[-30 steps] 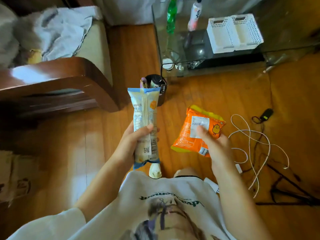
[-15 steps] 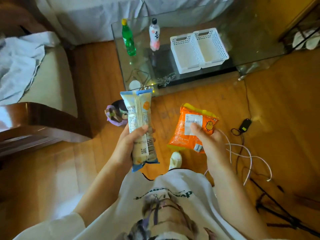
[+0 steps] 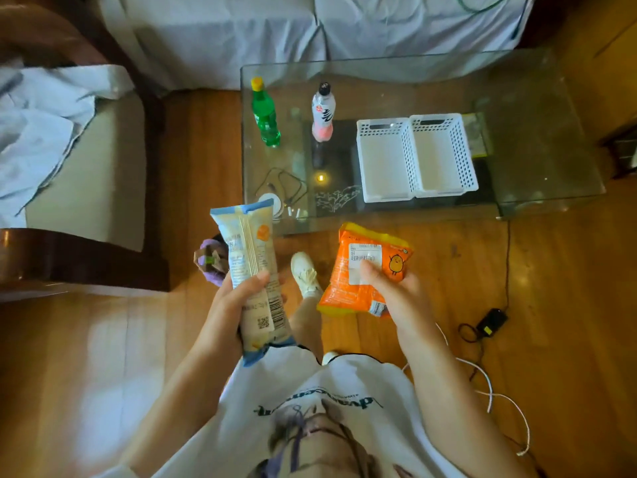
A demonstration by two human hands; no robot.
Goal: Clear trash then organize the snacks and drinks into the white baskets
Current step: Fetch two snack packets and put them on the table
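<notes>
The left hand (image 3: 238, 298) has its grip wrapped around the lower half of a long pale blue-edged snack packet (image 3: 253, 270), thumb across the printed back, the packet standing nearly upright. The right hand (image 3: 396, 294) pinches an orange snack bag (image 3: 362, 270) along its near edge, thumb on the white label, the bag tilted flat toward the camera. Both packets are carried in the air above the wooden floor, just short of the glass counter (image 3: 537, 139). A second ago the counter sat far off at the top of the view with the armchair close on the left; now it fills the upper middle, and the pair of white baskets (image 3: 417, 157) lies right ahead of the orange bag, so the person has walked up to it, grips unchanged. That likely means the snacks are about to be dropped in; both baskets look bare. The green bottle (image 3: 264, 115) and the white-and-pink bottle (image 3: 323, 113) stand upright on the counter left of the baskets, not yet sorted. A small purple bin (image 3: 210, 262) with wrappers sits on the floor behind the left packet.
</notes>
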